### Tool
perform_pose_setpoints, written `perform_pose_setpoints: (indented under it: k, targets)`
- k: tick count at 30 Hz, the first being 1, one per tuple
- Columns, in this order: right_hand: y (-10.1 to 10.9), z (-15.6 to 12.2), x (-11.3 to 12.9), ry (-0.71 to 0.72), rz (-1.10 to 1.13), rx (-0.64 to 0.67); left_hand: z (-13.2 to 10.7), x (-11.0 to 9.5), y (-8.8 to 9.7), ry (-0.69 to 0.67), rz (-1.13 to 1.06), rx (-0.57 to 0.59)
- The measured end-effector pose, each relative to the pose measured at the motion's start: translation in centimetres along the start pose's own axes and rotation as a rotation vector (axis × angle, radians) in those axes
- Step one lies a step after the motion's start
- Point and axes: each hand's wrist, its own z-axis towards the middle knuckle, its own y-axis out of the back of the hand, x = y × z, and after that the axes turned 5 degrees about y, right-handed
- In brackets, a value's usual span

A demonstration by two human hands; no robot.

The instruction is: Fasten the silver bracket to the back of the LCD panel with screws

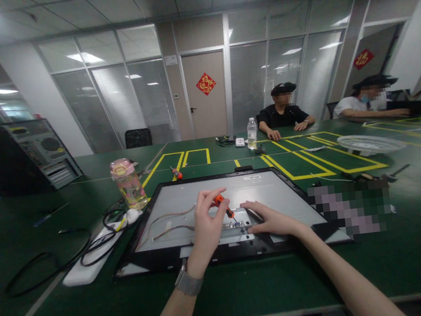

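In front of me a display panel (184, 195) with a black frame lies flat, its silver back facing up. My left hand (208, 216) grips an orange and black screwdriver (225, 203) by its handle. The shaft slants down to a small metal bracket with a circuit board (237, 225) near the panel's lower edge. My right hand (269, 220) rests beside that board, fingers spread on the bracket and panel. Thin cables (172, 226) run from the board leftward over the panel. Whether the tip sits in a screw is too small to tell.
Left of the panel are a white power strip (93, 260) with a black cord, a pink-lidded bottle (128, 185) and a computer tower (35, 152). Beyond the panel lie a red screwdriver (176, 173), a water bottle (252, 134) and a white fan grille (370, 144). Two people sit across the table.
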Motion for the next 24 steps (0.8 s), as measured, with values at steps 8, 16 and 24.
perform_pose_setpoints:
  k: [8,16,24]
  targets:
    - [0.13,-0.15,0.28,-0.010,-0.002,0.003,-0.18,-0.07,-0.12,-0.075,0.125,-0.048]
    - [0.21,-0.14,0.50,-0.019,0.004,0.004,-0.14,-0.24,0.11,-0.016,0.113,-0.046]
    - [0.23,-0.16,0.63,-0.021,0.009,0.004,-0.01,-0.15,0.13,-0.012,0.076,-0.065]
